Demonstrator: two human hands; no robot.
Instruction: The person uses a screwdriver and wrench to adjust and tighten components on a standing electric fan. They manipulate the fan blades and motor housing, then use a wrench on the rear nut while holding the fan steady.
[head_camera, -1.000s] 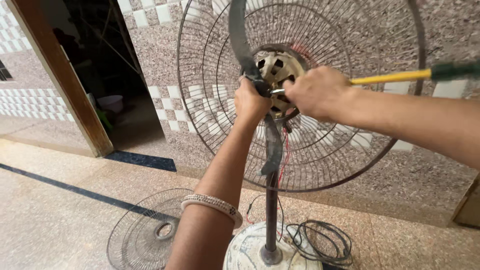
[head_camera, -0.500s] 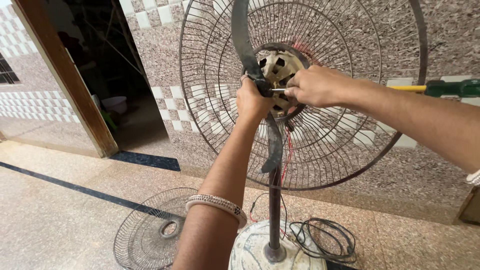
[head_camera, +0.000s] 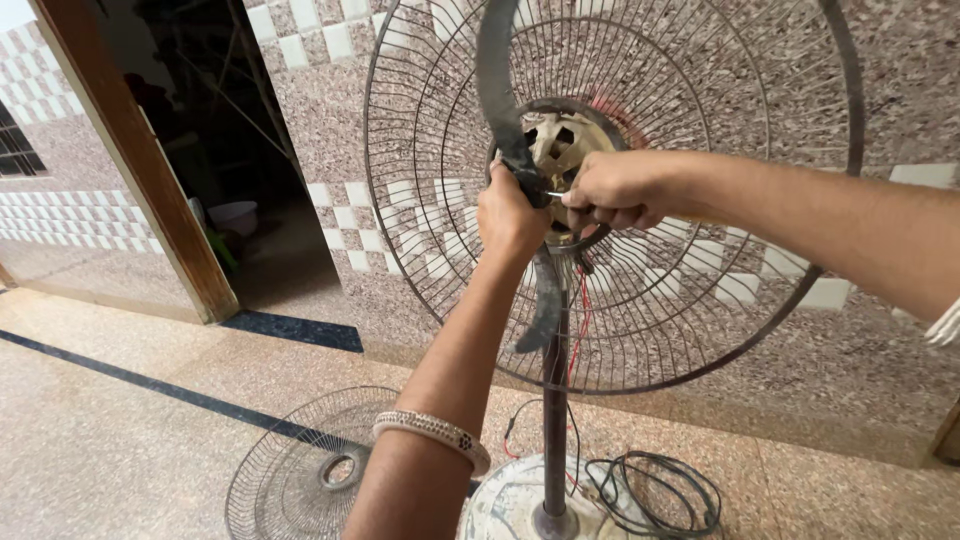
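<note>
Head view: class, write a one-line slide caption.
Both hands, left hand and right hand, grip the hub of a dusty grey metal pedestal fan beside its rear wire guard.

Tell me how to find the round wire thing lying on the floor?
Start at the tall fan standing by the wall and follow its pole down to the round base. Just left of that base, the loose grille lies flat on the floor. Unlike the bigger grille behind the blades, it is off the fan and nobody touches it.
</note>
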